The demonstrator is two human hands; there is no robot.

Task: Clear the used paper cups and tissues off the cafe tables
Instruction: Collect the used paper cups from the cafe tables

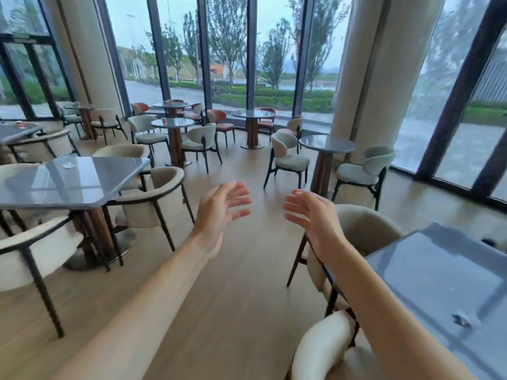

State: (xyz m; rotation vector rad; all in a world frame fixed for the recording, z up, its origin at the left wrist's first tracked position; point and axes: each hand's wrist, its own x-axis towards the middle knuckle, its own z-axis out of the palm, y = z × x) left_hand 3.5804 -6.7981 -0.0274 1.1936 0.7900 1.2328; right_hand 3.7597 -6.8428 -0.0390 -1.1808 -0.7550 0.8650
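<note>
Both my arms reach forward over the aisle floor. My left hand (pixel 219 212) and my right hand (pixel 311 215) are empty, palms facing each other, fingers spread. A crumpled tissue (pixel 68 165) lies on the grey square table (pixel 35 193) at my left. Another crumpled tissue (pixel 463 320) lies on the grey table (pixel 439 283) at my right. A small red paper cup (pixel 164 120) stands on a round table (pixel 178 122) farther back. Another red cup (pixel 19 124) sits on the far-left table (pixel 11 134).
Cream armchairs (pixel 153 196) flank the left table, and one (pixel 365 226) sits by the right table. A round table (pixel 327 144) with pale green chairs (pixel 288 157) stands ahead right. A wooden-floor aisle (pixel 247 270) runs between the tables toward tall windows and two pillars.
</note>
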